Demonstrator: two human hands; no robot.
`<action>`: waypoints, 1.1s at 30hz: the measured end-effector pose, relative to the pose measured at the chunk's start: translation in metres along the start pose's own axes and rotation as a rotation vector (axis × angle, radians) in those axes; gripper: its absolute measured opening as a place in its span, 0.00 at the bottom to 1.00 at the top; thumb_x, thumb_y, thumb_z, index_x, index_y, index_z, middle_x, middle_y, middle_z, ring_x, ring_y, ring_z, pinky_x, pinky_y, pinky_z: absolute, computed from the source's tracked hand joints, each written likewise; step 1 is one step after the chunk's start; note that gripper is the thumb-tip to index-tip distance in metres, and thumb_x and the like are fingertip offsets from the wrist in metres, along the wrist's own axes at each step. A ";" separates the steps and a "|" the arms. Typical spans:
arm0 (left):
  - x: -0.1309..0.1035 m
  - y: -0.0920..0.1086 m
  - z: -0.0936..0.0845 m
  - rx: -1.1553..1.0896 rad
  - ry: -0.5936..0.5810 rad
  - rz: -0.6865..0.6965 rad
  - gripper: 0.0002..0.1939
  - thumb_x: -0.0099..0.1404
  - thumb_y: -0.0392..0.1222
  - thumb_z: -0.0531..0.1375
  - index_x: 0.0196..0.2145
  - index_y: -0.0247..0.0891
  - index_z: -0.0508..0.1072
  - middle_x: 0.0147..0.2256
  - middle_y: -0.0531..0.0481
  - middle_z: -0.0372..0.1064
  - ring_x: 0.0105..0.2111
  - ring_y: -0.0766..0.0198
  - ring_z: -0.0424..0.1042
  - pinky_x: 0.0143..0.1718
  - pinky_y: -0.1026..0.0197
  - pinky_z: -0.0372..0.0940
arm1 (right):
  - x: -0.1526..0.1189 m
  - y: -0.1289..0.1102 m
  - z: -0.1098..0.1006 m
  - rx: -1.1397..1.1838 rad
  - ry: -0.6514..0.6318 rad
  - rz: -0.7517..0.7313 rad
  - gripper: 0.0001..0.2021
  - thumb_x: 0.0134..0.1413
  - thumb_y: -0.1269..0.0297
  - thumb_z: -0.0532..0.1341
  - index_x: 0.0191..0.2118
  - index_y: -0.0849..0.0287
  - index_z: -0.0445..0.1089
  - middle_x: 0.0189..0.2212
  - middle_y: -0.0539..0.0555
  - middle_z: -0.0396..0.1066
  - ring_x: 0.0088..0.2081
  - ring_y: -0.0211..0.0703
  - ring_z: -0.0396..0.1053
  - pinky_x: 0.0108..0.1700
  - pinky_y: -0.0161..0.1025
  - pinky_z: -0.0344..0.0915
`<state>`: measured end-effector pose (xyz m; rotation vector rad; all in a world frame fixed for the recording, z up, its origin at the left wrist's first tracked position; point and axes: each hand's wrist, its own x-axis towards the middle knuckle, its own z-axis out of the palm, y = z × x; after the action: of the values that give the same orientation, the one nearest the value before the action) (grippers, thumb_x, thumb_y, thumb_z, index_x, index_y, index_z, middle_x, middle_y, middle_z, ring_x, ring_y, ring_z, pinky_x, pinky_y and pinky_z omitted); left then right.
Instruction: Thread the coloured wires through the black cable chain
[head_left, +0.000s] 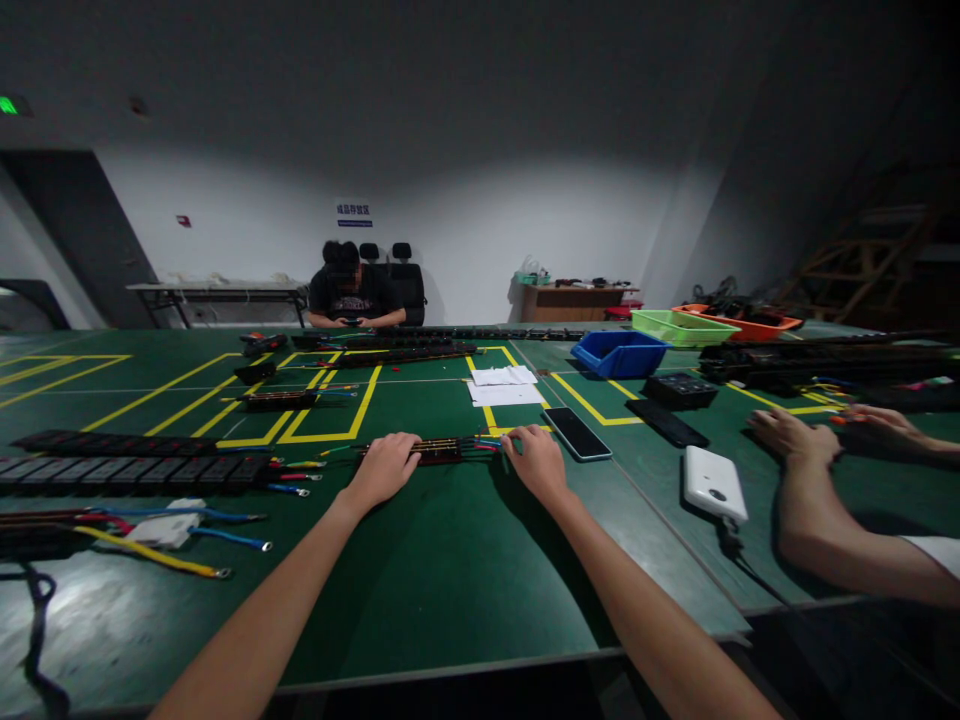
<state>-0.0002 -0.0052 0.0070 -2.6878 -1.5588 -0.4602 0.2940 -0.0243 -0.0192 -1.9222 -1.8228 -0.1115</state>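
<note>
A narrow black strip with coppery bars (442, 452) lies across the green table in front of me, with thin coloured wires at both ends. My left hand (386, 468) is closed over its left part, fingers on top and thumb along the near side. At the other end, my right hand (536, 460) has its fingers pinched at the tips of the blue and red wires (484, 442). The fingertips partly hide these wire ends. A dark-screened phone (577, 434) lies just right of my right hand, and white paper sheets (506, 386) lie beyond it.
Black power strips (135, 472) with lugged cables lie at left. A blue bin (621, 353), a green tray (684, 328), a black box (679, 390) and a white power bank (715, 484) stand right. A co-worker's hands (799, 437) work at far right; another person (352, 290) sits opposite.
</note>
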 end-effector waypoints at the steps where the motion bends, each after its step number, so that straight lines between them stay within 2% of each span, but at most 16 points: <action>1: 0.000 0.000 0.000 0.002 -0.002 -0.001 0.19 0.73 0.46 0.49 0.55 0.39 0.70 0.53 0.43 0.72 0.53 0.54 0.70 0.58 0.47 0.63 | 0.000 0.000 0.001 0.002 -0.003 0.011 0.15 0.69 0.52 0.55 0.48 0.54 0.75 0.46 0.58 0.73 0.48 0.49 0.68 0.44 0.40 0.60; 5: 0.000 0.000 0.000 0.000 -0.010 -0.004 0.19 0.73 0.46 0.49 0.55 0.39 0.70 0.53 0.43 0.72 0.53 0.54 0.70 0.58 0.47 0.63 | -0.002 0.001 0.004 -0.035 -0.057 0.067 0.21 0.65 0.49 0.59 0.56 0.56 0.68 0.49 0.61 0.71 0.50 0.55 0.67 0.44 0.43 0.61; 8: 0.000 -0.001 0.001 -0.002 0.003 0.003 0.19 0.73 0.47 0.49 0.55 0.39 0.70 0.53 0.43 0.72 0.53 0.54 0.70 0.58 0.47 0.62 | -0.003 -0.001 0.003 -0.034 -0.061 0.060 0.23 0.65 0.50 0.59 0.59 0.56 0.65 0.50 0.61 0.71 0.51 0.55 0.67 0.44 0.43 0.61; 10: 0.000 -0.001 0.001 0.000 0.012 0.009 0.19 0.73 0.47 0.49 0.55 0.39 0.70 0.53 0.43 0.72 0.53 0.54 0.70 0.57 0.47 0.62 | -0.003 -0.002 0.001 -0.012 -0.022 0.010 0.20 0.66 0.54 0.58 0.58 0.55 0.67 0.51 0.60 0.70 0.51 0.52 0.66 0.45 0.42 0.61; 13: 0.000 0.000 0.000 0.005 0.010 0.012 0.19 0.73 0.46 0.48 0.55 0.39 0.70 0.53 0.43 0.72 0.53 0.54 0.70 0.57 0.47 0.62 | -0.002 -0.002 -0.001 -0.007 -0.008 -0.076 0.14 0.68 0.55 0.56 0.49 0.54 0.75 0.50 0.59 0.71 0.51 0.50 0.66 0.47 0.42 0.61; 15: 0.000 0.000 0.000 0.008 0.006 0.010 0.19 0.73 0.46 0.48 0.55 0.39 0.70 0.53 0.43 0.72 0.53 0.53 0.70 0.57 0.46 0.63 | -0.002 -0.001 -0.002 -0.016 -0.042 -0.102 0.17 0.69 0.53 0.54 0.42 0.53 0.78 0.48 0.59 0.71 0.51 0.51 0.65 0.46 0.42 0.61; 17: 0.000 0.000 0.000 0.007 0.004 0.008 0.19 0.74 0.47 0.48 0.55 0.39 0.70 0.53 0.43 0.72 0.53 0.54 0.70 0.57 0.47 0.63 | -0.002 -0.001 -0.002 -0.014 -0.058 -0.117 0.19 0.70 0.52 0.52 0.40 0.53 0.79 0.48 0.59 0.72 0.51 0.51 0.65 0.46 0.43 0.61; 20: 0.000 -0.002 0.002 0.002 0.009 0.011 0.19 0.74 0.47 0.48 0.55 0.40 0.70 0.53 0.43 0.72 0.53 0.54 0.70 0.57 0.47 0.63 | -0.001 -0.001 -0.002 0.013 -0.024 -0.133 0.18 0.71 0.54 0.52 0.43 0.55 0.77 0.49 0.59 0.73 0.51 0.50 0.66 0.49 0.43 0.61; 23: 0.000 -0.003 0.003 0.004 0.021 0.018 0.19 0.74 0.47 0.48 0.55 0.40 0.70 0.53 0.44 0.72 0.53 0.54 0.70 0.57 0.47 0.63 | -0.001 -0.002 -0.002 0.062 0.004 -0.134 0.17 0.71 0.57 0.51 0.54 0.56 0.71 0.52 0.59 0.73 0.53 0.49 0.66 0.52 0.42 0.59; 26: 0.000 -0.004 0.004 0.011 0.024 0.022 0.19 0.74 0.47 0.48 0.54 0.40 0.70 0.53 0.43 0.72 0.53 0.53 0.70 0.57 0.47 0.63 | -0.002 -0.004 0.000 0.085 -0.083 -0.138 0.18 0.71 0.57 0.51 0.60 0.56 0.65 0.52 0.58 0.74 0.55 0.51 0.66 0.53 0.44 0.59; 29: 0.000 -0.004 0.004 0.000 0.013 0.013 0.20 0.74 0.48 0.47 0.55 0.40 0.70 0.53 0.43 0.72 0.54 0.53 0.70 0.57 0.46 0.63 | -0.002 -0.004 0.002 0.085 -0.146 -0.137 0.18 0.71 0.55 0.51 0.59 0.56 0.65 0.50 0.58 0.75 0.55 0.51 0.67 0.51 0.44 0.59; 31: 0.000 -0.003 0.003 -0.008 0.010 0.011 0.20 0.74 0.48 0.47 0.55 0.41 0.70 0.53 0.43 0.72 0.53 0.53 0.70 0.57 0.46 0.63 | -0.002 -0.005 0.001 0.082 -0.099 -0.113 0.17 0.72 0.55 0.51 0.57 0.57 0.67 0.49 0.58 0.76 0.53 0.50 0.68 0.51 0.42 0.58; 33: 0.000 -0.003 0.002 -0.008 0.009 0.013 0.19 0.74 0.48 0.48 0.55 0.40 0.70 0.53 0.43 0.72 0.53 0.53 0.70 0.57 0.46 0.63 | -0.001 -0.005 -0.002 0.060 -0.074 -0.097 0.16 0.72 0.56 0.50 0.51 0.56 0.71 0.46 0.58 0.77 0.51 0.49 0.69 0.49 0.41 0.59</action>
<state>-0.0017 -0.0034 0.0043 -2.6959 -1.5390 -0.4788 0.2899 -0.0263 -0.0167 -1.8199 -1.9456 -0.0177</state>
